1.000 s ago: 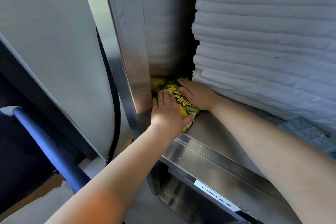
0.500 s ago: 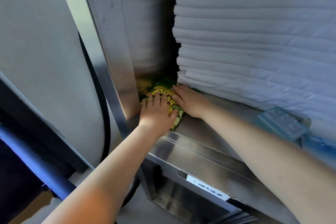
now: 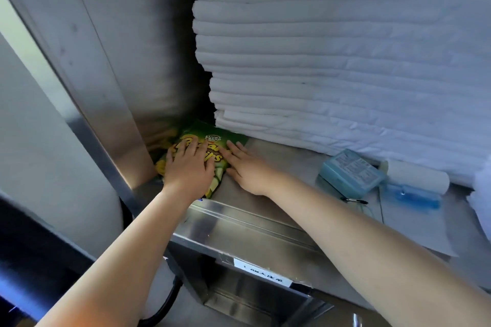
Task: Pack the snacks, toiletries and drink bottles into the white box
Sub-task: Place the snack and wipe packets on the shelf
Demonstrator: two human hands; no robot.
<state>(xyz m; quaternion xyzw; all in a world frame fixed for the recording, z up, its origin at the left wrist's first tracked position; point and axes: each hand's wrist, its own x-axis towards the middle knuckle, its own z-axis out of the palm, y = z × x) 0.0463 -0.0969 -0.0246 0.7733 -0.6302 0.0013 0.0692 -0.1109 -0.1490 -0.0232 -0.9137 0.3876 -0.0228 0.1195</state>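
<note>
Slid right hand [image 3: 249, 170] to snack bag [image 3: 210, 137] edge, kept left hand [image 3: 190, 170] flat atop; grips open. Fetching step; next: pinch, lift.

Hotel housekeeping store or linen cart, by the look of it. Tall stack of folded white sheets [image 3: 332, 61] just behind the right hand [image 3: 247, 170]. Stainless steel shelf [image 3: 265, 220] under both hands, steel side panel [image 3: 111, 103] left of the left hand [image 3: 190, 170]. Printed label [image 3: 265, 275] with Chinese characters on the shelf front below the hands. Small blue box [image 3: 350, 170], white roll [image 3: 417, 176] and blue wrapped item [image 3: 414, 198] right of the right hand
</note>
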